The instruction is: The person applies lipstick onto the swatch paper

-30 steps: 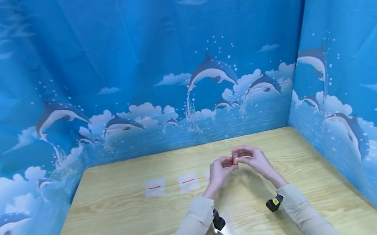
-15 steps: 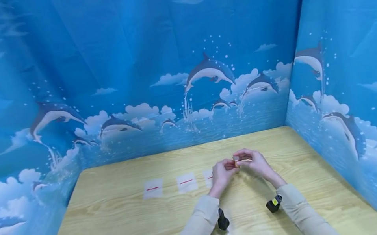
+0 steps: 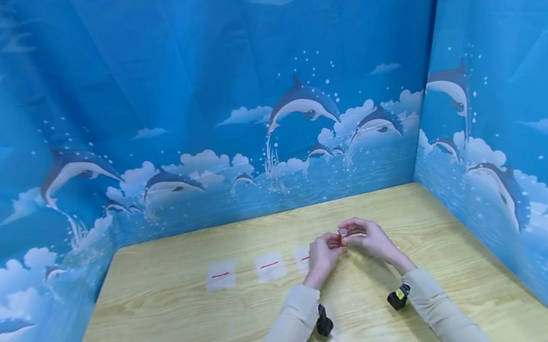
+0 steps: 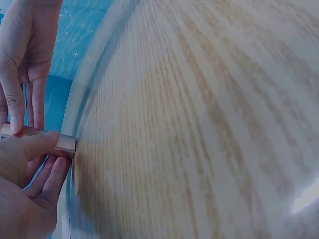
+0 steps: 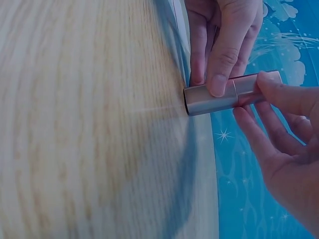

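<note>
Both hands meet over the right part of the table around a small rose-gold lipstick tube (image 5: 212, 98). A thin seam crosses the tube partway along it in the right wrist view. My left hand (image 3: 322, 257) pinches the lower part between thumb and fingers. The upper part is pinched by my right hand (image 3: 375, 239), its thumb on the near side. In the left wrist view the tube (image 4: 65, 145) shows its lower end just past the left fingertips, above the tabletop. The two parts are joined at the seam, and fingers cover some of the surface.
Left of the hands, white paper squares lie in a row, each with a red line: a left one (image 3: 221, 275), a middle one (image 3: 270, 267) and a right one (image 3: 303, 259) partly behind the left hand. The wooden table (image 3: 171, 335) ends at a blue dolphin-print curtain (image 3: 225, 114).
My left hand has shifted slightly right, toward the right hand, uncovering more of the right paper square. Both hands keep their pinch on the lipstick tube. The head view has turned a little.
</note>
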The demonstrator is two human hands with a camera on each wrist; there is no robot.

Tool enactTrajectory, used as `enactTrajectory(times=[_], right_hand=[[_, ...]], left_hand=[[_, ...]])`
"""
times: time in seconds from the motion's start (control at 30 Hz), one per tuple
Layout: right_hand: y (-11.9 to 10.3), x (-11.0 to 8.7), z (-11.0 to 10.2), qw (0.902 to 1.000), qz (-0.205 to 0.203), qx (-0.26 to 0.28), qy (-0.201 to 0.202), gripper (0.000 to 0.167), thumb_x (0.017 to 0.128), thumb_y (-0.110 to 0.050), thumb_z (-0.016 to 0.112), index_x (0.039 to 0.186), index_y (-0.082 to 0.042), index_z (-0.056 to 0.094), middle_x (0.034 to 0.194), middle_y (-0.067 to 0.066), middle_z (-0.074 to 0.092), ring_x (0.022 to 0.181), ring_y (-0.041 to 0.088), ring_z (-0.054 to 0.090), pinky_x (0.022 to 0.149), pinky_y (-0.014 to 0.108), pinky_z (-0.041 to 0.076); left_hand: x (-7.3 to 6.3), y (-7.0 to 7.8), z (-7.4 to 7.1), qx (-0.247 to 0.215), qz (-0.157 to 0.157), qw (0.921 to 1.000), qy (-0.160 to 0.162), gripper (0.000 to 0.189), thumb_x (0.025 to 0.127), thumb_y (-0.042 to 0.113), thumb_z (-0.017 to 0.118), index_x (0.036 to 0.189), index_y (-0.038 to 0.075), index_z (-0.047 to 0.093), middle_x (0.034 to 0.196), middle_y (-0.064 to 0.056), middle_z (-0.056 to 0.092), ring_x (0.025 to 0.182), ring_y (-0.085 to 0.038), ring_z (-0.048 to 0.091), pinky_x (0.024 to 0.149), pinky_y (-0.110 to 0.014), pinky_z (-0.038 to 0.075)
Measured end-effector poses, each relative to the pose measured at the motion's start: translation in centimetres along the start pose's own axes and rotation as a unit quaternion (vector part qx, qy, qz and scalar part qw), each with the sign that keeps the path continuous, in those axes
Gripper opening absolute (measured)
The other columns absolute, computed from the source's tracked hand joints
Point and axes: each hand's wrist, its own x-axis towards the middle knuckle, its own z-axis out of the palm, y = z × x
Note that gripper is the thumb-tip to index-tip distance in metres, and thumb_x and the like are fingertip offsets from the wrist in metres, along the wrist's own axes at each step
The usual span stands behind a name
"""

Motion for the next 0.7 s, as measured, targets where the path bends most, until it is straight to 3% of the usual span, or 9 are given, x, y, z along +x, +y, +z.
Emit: enactTrajectory(times=[0.3,0.53,0.7], right_hand=[[-0.5,-0.2,0.0,0.9998,0.006,-0.021,0.0,0.038,0.089,0.003,0.073,0.126,0.007,0.062,0.12,0.028,0.066,0.115,0.045,0.063,0.094,0.024,0.055],[-3.8,-1.2,0.2,0.9996,0.006,-0.025,-0.009,0.037,0.088,0.009,0.07,0.123,0.013,0.06,0.119,0.033,0.065,0.115,0.05,0.061,0.093,0.029,0.058],[-2.1,-0.7,0.2,0.9997,0.005,-0.022,-0.003,0.038,0.088,0.007,0.071,0.124,0.011,0.061,0.121,0.031,0.065,0.116,0.048,0.061,0.097,0.039,0.057]], left_hand=[[-0.2,0.2,0.0,0.006,0.0,1.0,-0.004,0.018,0.083,0.0,0.081,0.1,0.0,0.075,0.094,-0.009,0.077,0.087,-0.019,0.075,0.073,-0.015,0.058],[-0.2,0.3,-0.1,0.012,0.0,0.9999,-0.005,0.017,0.083,0.001,0.081,0.099,0.002,0.075,0.093,-0.008,0.077,0.085,-0.016,0.074,0.073,-0.015,0.057],[-0.2,0.3,-0.1,0.009,0.003,0.9999,-0.006,0.017,0.083,0.0,0.081,0.099,0.001,0.075,0.092,-0.008,0.077,0.084,-0.016,0.074,0.072,-0.015,0.057]])
